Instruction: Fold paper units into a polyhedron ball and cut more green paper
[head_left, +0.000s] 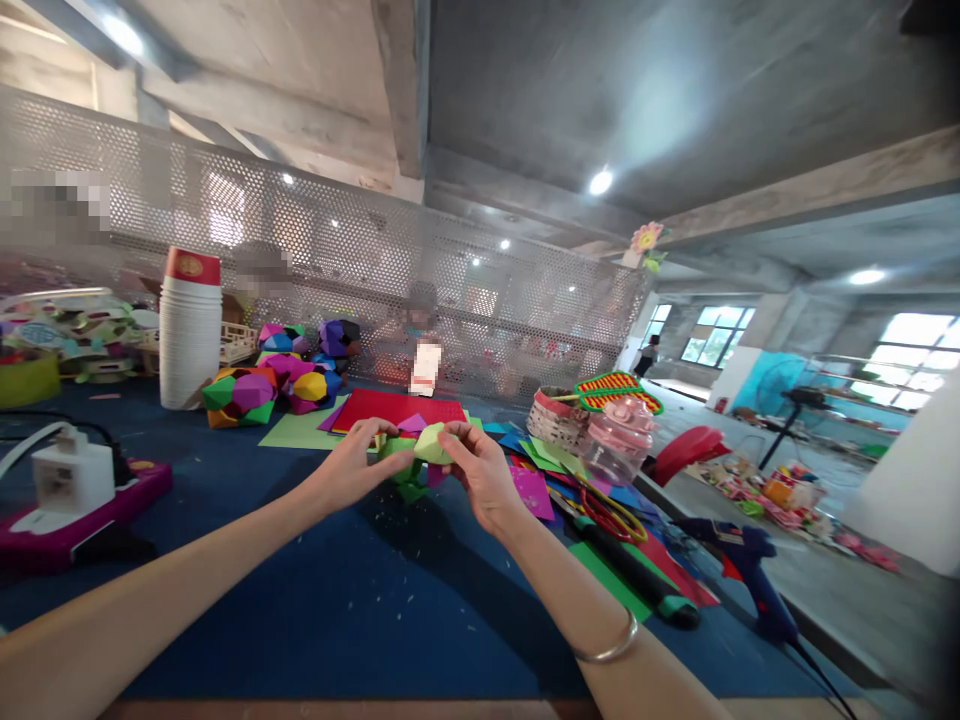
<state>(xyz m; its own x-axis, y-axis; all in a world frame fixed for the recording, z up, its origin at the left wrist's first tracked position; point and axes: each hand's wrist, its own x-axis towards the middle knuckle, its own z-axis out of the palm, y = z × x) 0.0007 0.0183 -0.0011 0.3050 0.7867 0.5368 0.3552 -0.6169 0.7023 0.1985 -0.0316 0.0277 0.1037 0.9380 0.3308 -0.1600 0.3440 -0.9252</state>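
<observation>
My right hand (484,470) pinches a pale green folded paper piece (430,443) between thumb and fingertips. Beside it, my left hand (360,462) has its thumb and fingers closed on a darker green folded paper piece (397,452), partly hidden by the fingers. Both pieces meet or overlap above the blue table; whether they are joined I cannot tell. Green and purple bits of paper show just below the hands. Behind them lie stacked red paper sheets (405,408) and a light green sheet (300,432).
Multicoloured paper balls (241,397) and a stack of paper cups (190,340) stand left, near a purple power strip (135,492). On the right are scissors (611,510), a black-handled tool (637,570), a pink-lidded jar (619,440), a woven basket (556,418) and a glue gun (750,570).
</observation>
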